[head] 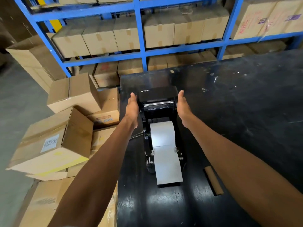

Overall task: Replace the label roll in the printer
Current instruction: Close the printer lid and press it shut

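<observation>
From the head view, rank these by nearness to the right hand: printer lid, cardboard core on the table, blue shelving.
1. Printer lid: just left of the right hand, by its fingertips.
2. Cardboard core: on the table, nearer the person, beside the right forearm.
3. Blue shelving: behind the table, farthest.

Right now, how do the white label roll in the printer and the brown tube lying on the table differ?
The label roll is white and sits inside the open printer, with its strip running out toward the camera; the cardboard tube is brown and lies bare on the black table, to the right of the printer. The label roll looks much thicker; the cardboard tube is thin, with no labels on it. Neither is touched by a hand.
</observation>
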Action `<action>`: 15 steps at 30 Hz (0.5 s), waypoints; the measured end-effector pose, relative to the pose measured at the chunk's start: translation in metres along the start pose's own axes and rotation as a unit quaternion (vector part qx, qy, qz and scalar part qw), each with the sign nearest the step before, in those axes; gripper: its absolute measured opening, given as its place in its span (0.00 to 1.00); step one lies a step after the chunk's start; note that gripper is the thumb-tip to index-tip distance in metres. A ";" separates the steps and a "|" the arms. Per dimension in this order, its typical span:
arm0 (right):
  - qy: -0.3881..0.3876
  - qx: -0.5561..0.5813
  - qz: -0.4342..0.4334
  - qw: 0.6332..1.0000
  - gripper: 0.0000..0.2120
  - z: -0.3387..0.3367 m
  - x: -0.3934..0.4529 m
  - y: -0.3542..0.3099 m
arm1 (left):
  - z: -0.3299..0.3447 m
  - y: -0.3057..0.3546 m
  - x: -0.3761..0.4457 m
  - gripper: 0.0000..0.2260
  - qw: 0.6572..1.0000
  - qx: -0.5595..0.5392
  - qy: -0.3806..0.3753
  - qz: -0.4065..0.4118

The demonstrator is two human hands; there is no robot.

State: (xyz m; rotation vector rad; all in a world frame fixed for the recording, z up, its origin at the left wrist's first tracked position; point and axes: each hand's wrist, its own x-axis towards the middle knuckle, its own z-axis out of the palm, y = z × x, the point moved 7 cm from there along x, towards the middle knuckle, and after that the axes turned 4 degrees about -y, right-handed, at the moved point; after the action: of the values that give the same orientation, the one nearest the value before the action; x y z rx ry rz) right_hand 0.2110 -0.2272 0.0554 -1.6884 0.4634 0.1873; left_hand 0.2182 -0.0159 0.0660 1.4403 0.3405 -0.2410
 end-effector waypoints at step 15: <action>0.045 -0.030 0.026 0.998 0.26 -0.018 -0.083 0.086 | -0.002 -0.077 -0.095 0.12 0.997 -0.034 0.057 -0.045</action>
State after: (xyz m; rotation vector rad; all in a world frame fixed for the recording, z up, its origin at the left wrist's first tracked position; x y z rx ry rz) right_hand 0.0985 -0.2375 0.0124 -1.7494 0.5745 0.1646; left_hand 0.1021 -0.0275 0.0298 1.3757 0.5032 -0.2175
